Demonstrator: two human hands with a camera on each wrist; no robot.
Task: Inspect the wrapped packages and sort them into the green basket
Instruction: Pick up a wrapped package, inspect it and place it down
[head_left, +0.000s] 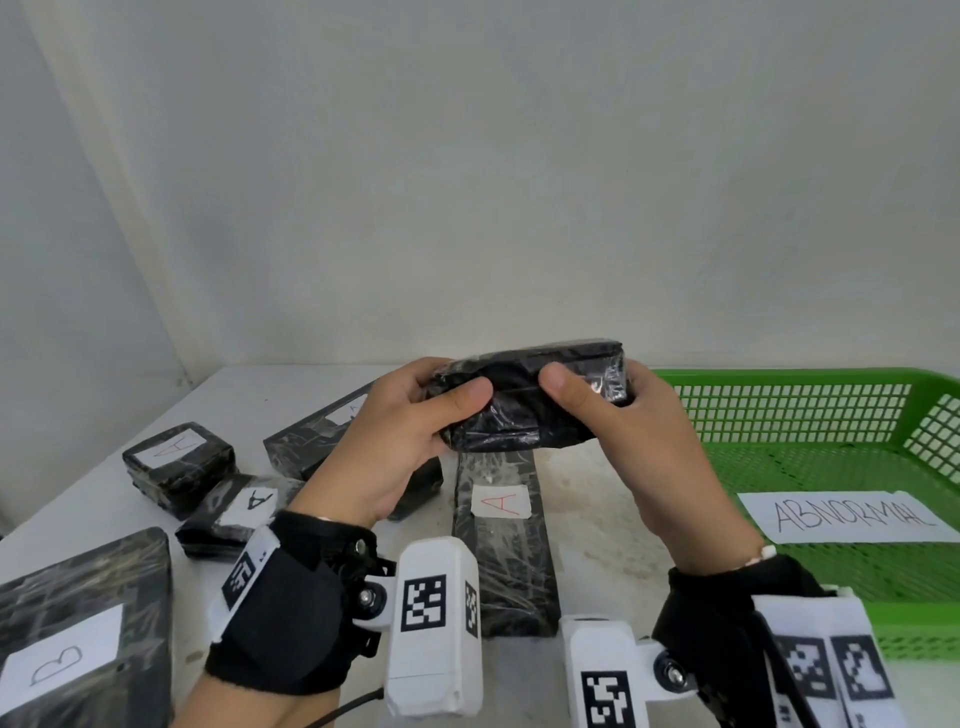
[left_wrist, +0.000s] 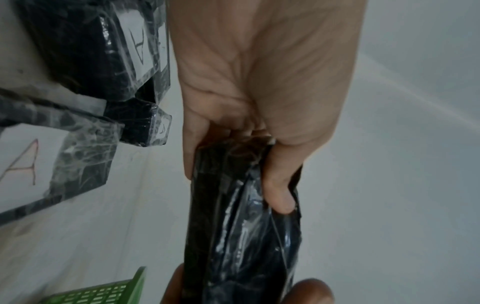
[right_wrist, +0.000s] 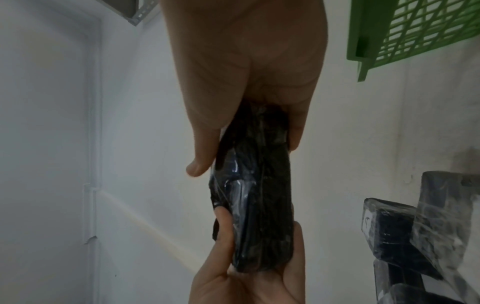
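Two hands hold one wrapped package (head_left: 530, 400) up at the centre of the head view, above the table (head_left: 597, 499) and clear of everything on it. Our left hand (head_left: 395, 441) grips its left end and our right hand (head_left: 654, 447) its right end, both thumbs pressed onto the near face and the other fingers curled round behind. We judge this two-ended grip is for inspection: lifted and turned toward us, the package shows its faces and seams, and the thumbs can feel the wrap.

No label shows on the side facing us. The package is black, oblong and covered in glossy clear film that wrinkles and catches light. In the left wrist view its wrap (left_wrist: 246, 236) looks loose and creased near the thumb, with a fold standing off the body; whether that counts as a fault we cannot tell.

At the right of the head view sits the green basket (head_left: 810, 400), with a paper sign reading ABNORMAL (head_left: 847, 517) in it and no package visible inside. At lower left and centre lie other black packages, several labelled A (head_left: 501, 501) and one labelled B (head_left: 62, 660), still on the table.
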